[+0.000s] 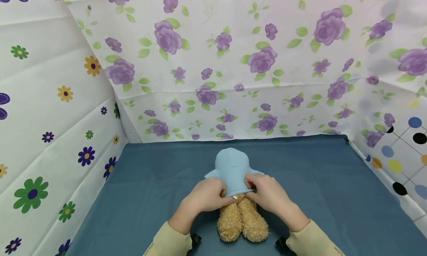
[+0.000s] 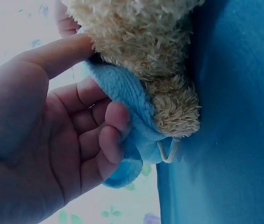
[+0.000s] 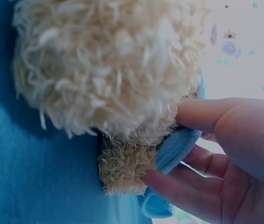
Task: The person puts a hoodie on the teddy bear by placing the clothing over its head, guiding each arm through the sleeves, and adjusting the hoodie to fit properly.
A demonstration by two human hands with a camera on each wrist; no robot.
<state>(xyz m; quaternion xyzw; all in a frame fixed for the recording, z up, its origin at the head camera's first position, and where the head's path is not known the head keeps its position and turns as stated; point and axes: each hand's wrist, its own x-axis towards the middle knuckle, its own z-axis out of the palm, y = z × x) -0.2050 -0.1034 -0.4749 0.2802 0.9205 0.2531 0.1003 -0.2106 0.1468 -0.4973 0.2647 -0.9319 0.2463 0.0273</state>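
Note:
A plush toy with curly tan fur (image 1: 230, 222) lies on the table, its two legs toward the near edge. Light blue clothing (image 1: 232, 170) covers its upper part. My left hand (image 1: 208, 194) pinches the hem at its left side, thumb by the fur; in the left wrist view the fingers (image 2: 115, 116) curl against the blue cloth (image 2: 122, 88). At the hem's right side my right hand (image 1: 268, 191) grips the cloth, thumb on the fur (image 3: 127, 168) in the right wrist view. A small white loop (image 2: 169, 151) hangs near the hem.
The toy rests on a dark blue table covering (image 1: 160, 174). Behind it hangs a white curtain with purple roses (image 1: 207, 94); a flowered sheet (image 1: 50, 137) is at the left and a dotted one (image 1: 395, 165) at the right.

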